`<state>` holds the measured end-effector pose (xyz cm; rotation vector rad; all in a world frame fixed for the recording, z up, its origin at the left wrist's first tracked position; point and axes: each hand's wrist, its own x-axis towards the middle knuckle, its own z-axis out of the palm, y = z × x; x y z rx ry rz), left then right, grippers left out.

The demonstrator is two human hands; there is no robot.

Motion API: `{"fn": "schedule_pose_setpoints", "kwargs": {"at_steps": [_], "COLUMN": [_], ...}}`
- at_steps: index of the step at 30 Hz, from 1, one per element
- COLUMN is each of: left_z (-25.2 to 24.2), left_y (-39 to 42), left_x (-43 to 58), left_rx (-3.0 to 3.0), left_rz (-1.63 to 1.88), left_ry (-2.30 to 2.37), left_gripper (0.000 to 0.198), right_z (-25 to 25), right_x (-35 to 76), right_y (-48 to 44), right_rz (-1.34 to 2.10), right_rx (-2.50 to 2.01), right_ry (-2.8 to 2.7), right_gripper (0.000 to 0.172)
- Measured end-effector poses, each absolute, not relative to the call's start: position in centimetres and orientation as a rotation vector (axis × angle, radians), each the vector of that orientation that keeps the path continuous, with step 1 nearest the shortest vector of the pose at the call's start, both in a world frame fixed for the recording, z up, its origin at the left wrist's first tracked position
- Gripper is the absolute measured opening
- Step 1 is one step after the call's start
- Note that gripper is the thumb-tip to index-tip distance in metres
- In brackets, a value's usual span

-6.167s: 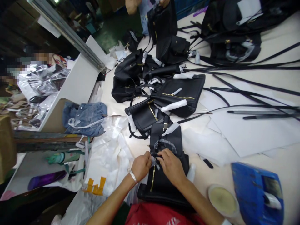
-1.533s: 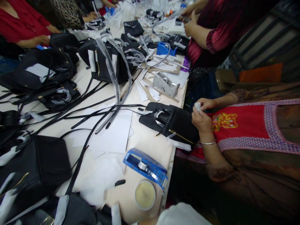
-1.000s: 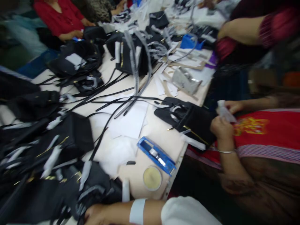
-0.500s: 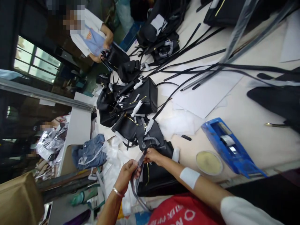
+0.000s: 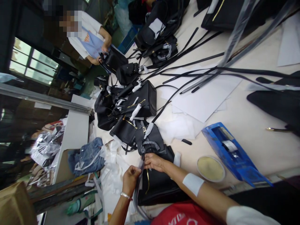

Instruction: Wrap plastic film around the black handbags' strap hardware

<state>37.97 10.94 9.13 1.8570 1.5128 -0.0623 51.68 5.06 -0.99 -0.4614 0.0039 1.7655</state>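
Observation:
My left hand (image 5: 131, 178) pinches a black strap in a clear plastic sleeve (image 5: 136, 198), which hangs down past the table edge. Close by, my right hand (image 5: 154, 162) has its fingers closed on the upper end of the same strap. Beneath my hands lies a black bag (image 5: 159, 186) with a gold zip. Just beyond it, another black bag (image 5: 150, 137) has a buckle and a handle wrapped in white film. What exactly sits between my right fingertips is partly hidden.
A blue tape dispenser (image 5: 234, 153) and a round yellowish tin (image 5: 211, 168) stand on the right. Several black bags (image 5: 140, 100) and long straps (image 5: 187, 62) cover the table beyond. A denim bag (image 5: 87, 156) lies left. Across the table a person (image 5: 93, 40) handles a black bag.
My left hand has moved up along the strap, closer to my right hand, and its fingers have tightened into a pinch. The view has shifted slightly.

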Motion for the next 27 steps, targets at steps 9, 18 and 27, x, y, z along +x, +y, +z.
{"fn": "schedule_pose_setpoints", "kwargs": {"at_steps": [9,18,27], "left_z": [9.0,8.5,9.5], "left_y": [10.6,10.8,10.4], "left_x": [38.7,39.3,39.3], "left_rx": [1.854,1.853,2.159], "left_rz": [0.075,0.049,-0.144], "left_ry": [1.515,1.545,1.510], "left_gripper": [0.038,0.031,0.027], "right_z": [-0.8,-0.4,1.1], "right_x": [50.9,50.6,55.5], "right_y": [5.6,6.0,3.7], "right_rz": [1.689,1.665,0.833], "right_rx": [-0.645,-1.023,-1.806], "right_ry": [0.071,-0.133,-1.019], "right_gripper": [0.046,0.020,0.034]}}
